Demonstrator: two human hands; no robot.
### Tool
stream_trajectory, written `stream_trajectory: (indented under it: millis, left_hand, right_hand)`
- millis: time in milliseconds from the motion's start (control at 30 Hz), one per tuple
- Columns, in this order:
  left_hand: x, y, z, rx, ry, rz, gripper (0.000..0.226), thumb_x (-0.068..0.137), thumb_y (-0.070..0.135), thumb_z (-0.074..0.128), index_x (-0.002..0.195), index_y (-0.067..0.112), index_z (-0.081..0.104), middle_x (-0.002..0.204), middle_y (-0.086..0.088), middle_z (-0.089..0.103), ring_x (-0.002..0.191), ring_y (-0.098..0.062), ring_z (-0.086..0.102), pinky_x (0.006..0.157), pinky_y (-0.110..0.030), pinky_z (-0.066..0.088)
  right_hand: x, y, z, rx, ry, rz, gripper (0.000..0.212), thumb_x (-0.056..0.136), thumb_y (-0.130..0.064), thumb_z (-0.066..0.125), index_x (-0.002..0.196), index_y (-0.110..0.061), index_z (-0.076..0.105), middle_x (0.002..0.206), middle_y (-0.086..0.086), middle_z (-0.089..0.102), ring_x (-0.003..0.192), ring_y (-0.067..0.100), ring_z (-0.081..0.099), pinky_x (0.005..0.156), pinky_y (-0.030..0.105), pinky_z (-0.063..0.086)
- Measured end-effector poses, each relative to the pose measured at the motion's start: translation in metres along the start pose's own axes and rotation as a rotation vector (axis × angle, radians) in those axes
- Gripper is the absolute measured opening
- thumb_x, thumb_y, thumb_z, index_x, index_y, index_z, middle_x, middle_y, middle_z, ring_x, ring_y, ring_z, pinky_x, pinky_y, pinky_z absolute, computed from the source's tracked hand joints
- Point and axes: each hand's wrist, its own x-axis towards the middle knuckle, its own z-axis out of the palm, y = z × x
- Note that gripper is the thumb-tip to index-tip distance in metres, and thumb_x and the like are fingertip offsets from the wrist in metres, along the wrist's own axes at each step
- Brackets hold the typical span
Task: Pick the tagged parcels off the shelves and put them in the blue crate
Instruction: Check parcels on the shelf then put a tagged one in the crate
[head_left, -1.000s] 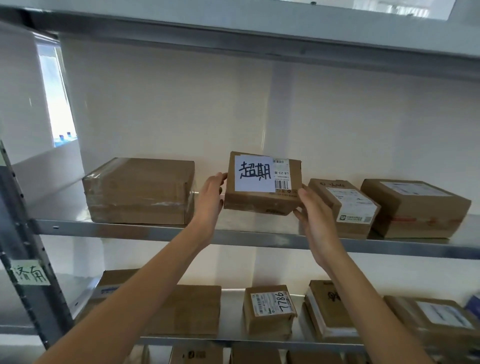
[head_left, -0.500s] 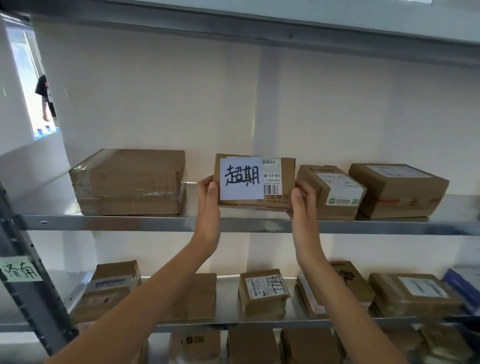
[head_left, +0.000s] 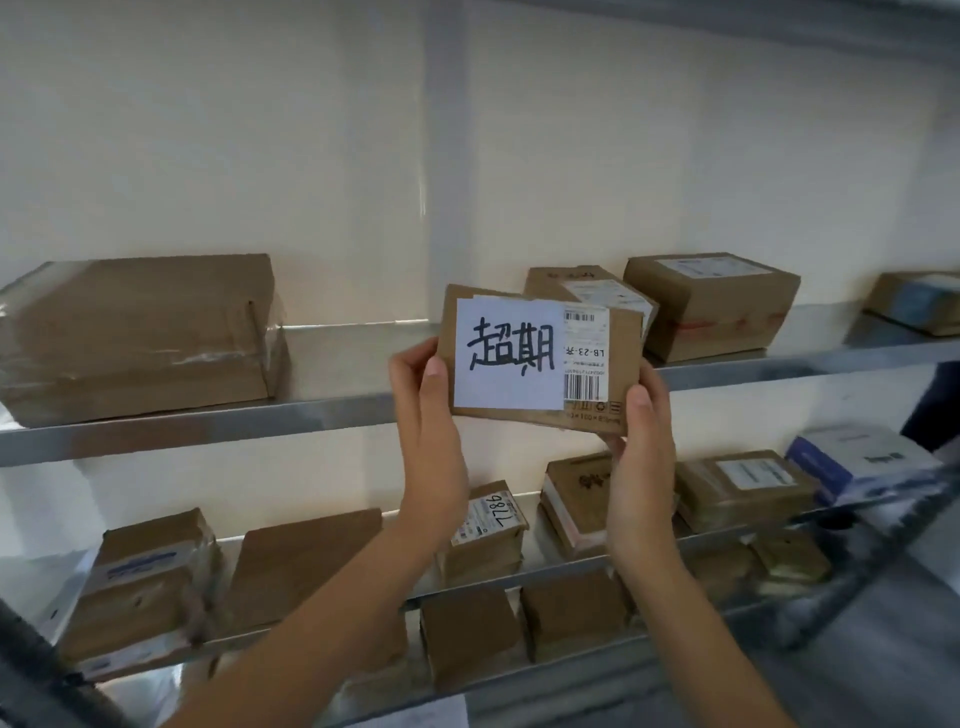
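A small brown parcel (head_left: 615, 358) with a white handwritten tag and a barcode label is held up in front of the upper shelf (head_left: 322, 415), its tagged face toward me. My left hand (head_left: 431, 431) grips its left edge, thumb on the front. My right hand (head_left: 641, 447) grips its lower right corner, thumb on the front. The parcel is off the shelf, in the air. The blue crate is not in view.
A large taped box (head_left: 140, 332) sits at the left of the upper shelf, two brown boxes (head_left: 711, 301) to the right behind the parcel. The lower shelf (head_left: 550, 566) holds several small parcels, one marked 7786 (head_left: 485, 525), and a white-blue box (head_left: 862, 462).
Both hands have lifted the tagged parcel off the upper shelf and drawn it toward me and slightly down. The view has swung left and closer, so the shelves look tilted.
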Motion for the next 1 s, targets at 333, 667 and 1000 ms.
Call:
stream_trajectory:
  millis: [333, 667, 1000]
  left_hand:
    - [-0.069, -0.07, 0.114, 0.089, -0.366, -0.284, 0.015, 0.102, 0.028, 0.04, 0.104, 0.024, 0.054, 0.102, 0.008, 0.065, 0.095, -0.002, 0.06, 0.075, -0.01, 0.048]
    - [-0.178, -0.118, 0.244, 0.085, -0.732, -0.525, 0.021, 0.101, 0.031, 0.043, 0.116, 0.025, 0.056, 0.104, 0.022, 0.062, 0.087, 0.021, 0.056, 0.07, 0.001, 0.043]
    - [-0.3, -0.149, 0.352, 0.062, -1.063, -0.646, 0.038, 0.102, 0.035, 0.041, 0.137, 0.027, 0.052, 0.122, 0.012, 0.062, 0.111, -0.002, 0.055, 0.082, -0.014, 0.043]
  right_hand:
    - [-0.018, 0.009, -0.146, -0.148, 0.429, 0.083, 0.026, 0.09, -0.052, 0.037, 0.11, -0.063, 0.049, 0.104, -0.036, 0.063, 0.097, -0.015, 0.059, 0.068, 0.002, 0.046]
    - [-0.063, 0.003, -0.321, -0.237, 0.781, 0.162, 0.031, 0.103, -0.036, 0.038, 0.13, -0.039, 0.051, 0.12, -0.016, 0.06, 0.101, -0.014, 0.055, 0.082, 0.012, 0.045]
    - [-0.132, -0.01, -0.454, -0.288, 1.05, 0.222, 0.034, 0.103, -0.037, 0.038, 0.136, -0.036, 0.046, 0.126, -0.012, 0.054, 0.105, -0.01, 0.05, 0.077, 0.01, 0.039]
